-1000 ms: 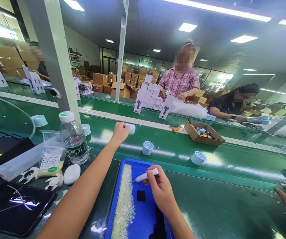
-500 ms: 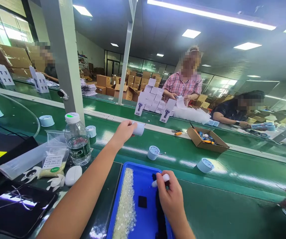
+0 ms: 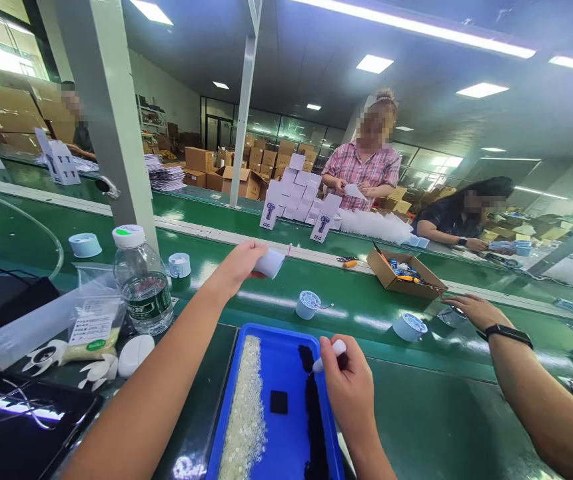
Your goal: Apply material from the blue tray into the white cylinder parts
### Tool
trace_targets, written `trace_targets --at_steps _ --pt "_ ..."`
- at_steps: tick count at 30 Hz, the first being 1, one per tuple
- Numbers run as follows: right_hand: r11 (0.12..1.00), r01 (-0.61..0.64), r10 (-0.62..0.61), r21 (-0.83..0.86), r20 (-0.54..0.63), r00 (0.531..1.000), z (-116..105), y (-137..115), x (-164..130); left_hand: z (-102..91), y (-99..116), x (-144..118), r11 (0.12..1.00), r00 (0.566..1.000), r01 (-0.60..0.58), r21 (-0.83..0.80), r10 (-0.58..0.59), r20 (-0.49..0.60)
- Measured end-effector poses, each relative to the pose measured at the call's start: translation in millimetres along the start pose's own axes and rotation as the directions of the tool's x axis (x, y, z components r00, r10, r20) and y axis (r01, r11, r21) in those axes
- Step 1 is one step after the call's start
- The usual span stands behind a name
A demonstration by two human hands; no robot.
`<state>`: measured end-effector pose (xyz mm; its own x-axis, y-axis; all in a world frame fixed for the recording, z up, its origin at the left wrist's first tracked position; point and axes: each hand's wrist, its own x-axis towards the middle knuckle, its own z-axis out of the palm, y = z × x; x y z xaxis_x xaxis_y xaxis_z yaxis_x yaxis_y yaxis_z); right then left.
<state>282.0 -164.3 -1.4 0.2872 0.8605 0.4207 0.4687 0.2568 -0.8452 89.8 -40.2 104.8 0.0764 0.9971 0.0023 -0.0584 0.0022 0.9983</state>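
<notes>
My left hand (image 3: pixel 239 267) is stretched out over the green belt, its fingers closed round a white cylindrical part (image 3: pixel 271 262). In my right hand (image 3: pixel 350 381) is a small white pen-like tool (image 3: pixel 339 347). Its narrow end points down and left, over the right side of a blue tray (image 3: pixel 286 443). Inside that tray, small whitish rings (image 3: pixel 242 413) are heaped along the left, and a strip of tiny black pieces (image 3: pixel 315 420) runs along the right. Between them lies a black square (image 3: pixel 279 402). Whether the tool's tip touches the black pieces, I cannot tell.
Light-blue round housings (image 3: pixel 308 305) stand on the belt (image 3: pixel 256 300). At right, a co-worker's hand (image 3: pixel 471 308) is over another part. A water bottle (image 3: pixel 144 287) and bag (image 3: pixel 94 327) sit left. An open carton (image 3: pixel 406 277) and two people are across the belt.
A co-worker's arm has reached in from the right over the belt. The white part in my left hand has tilted downward. My right hand has shifted slightly right, still holding the white tool.
</notes>
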Motion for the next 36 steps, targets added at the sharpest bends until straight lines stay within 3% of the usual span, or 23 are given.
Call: trace_targets --at_steps 13,24,32,34,36 --pt "1.000 0.005 -0.005 -0.009 0.001 1.000 1.9 3.4 2.3 1.4 -2.7 0.3 0.997 1.000 -0.010 0.074 0.010 0.011" --pt "0.992 -0.071 0.049 0.108 0.191 0.980 6.2 -1.7 -0.2 5.3 -2.6 -0.9 0.995 0.999 -0.017 0.095 0.014 0.032" --pt "0.962 -0.093 0.063 0.257 0.121 0.991 2.0 -10.6 -4.1 6.7 -4.6 -0.7 0.999 0.999 0.033 0.007 -0.033 0.003" --pt "0.960 -0.085 0.039 0.265 0.175 0.984 3.6 -13.9 -6.5 8.1 -8.5 0.8 0.999 0.999 0.050 -0.018 -0.050 0.004" --pt "0.965 -0.085 0.007 0.246 0.301 0.954 7.0 -15.5 -8.9 10.4 -14.2 2.7 0.998 0.998 0.055 0.001 -0.055 0.012"
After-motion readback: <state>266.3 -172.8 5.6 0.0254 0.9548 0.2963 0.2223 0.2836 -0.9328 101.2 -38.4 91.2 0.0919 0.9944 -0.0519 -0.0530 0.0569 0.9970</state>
